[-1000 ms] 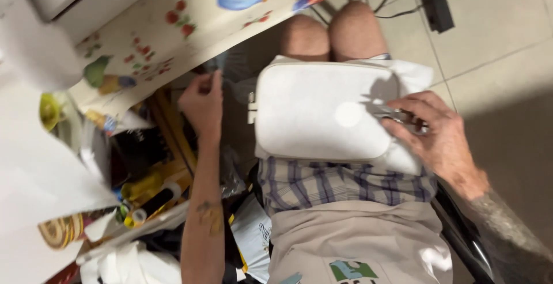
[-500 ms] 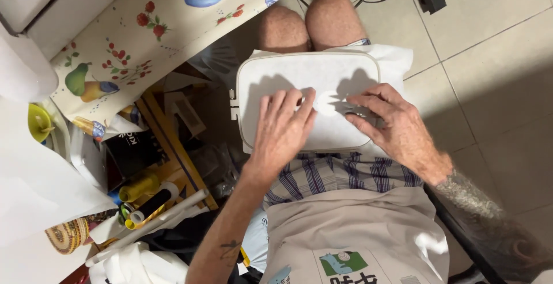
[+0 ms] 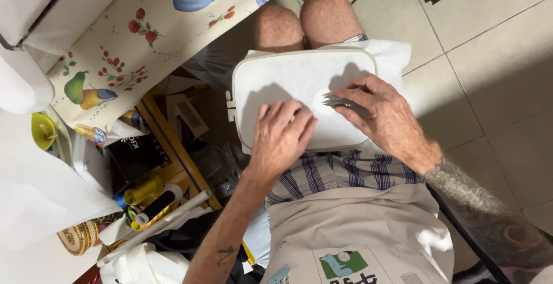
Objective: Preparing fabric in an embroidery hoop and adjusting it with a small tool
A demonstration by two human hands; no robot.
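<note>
Seated person, head view looking down onto the lap. White fabric stretched in a rounded rectangular embroidery hoop (image 3: 299, 97) rests on the thighs, centre of frame, hoop clamp at its 9 o'clock edge. Left hand (image 3: 280, 140) lies flat on the fabric at the hoop's 6 o'clock side, fingers spread, grasping nothing, only pressing down. Right hand (image 3: 387, 120), at the hoop's 3 o'clock, is closed around small metal snips (image 3: 344, 103), tips aimed toward 9 o'clock at a pale oval patch (image 3: 324, 97) in the cloth. Judgement: trimming around that patch looks under way; the rest of the fabric appears blank, no stitching can be made out, so how much remains cannot be told. Packages and labels: at 9 o'clock of frame, a crowded yellow wooden shelf (image 3: 173, 163) holds a dark box (image 3: 138, 151) with a pale label, a yellow spool (image 3: 144, 187) and a black spool (image 3: 158, 202). At 11 o'clock, an oilcloth (image 3: 144, 42) printed with fruit, roses and a blue jug. At 6 o'clock, a beige apron (image 3: 357, 232) bears a green-and-blue square emblem (image 3: 344, 262).
</note>
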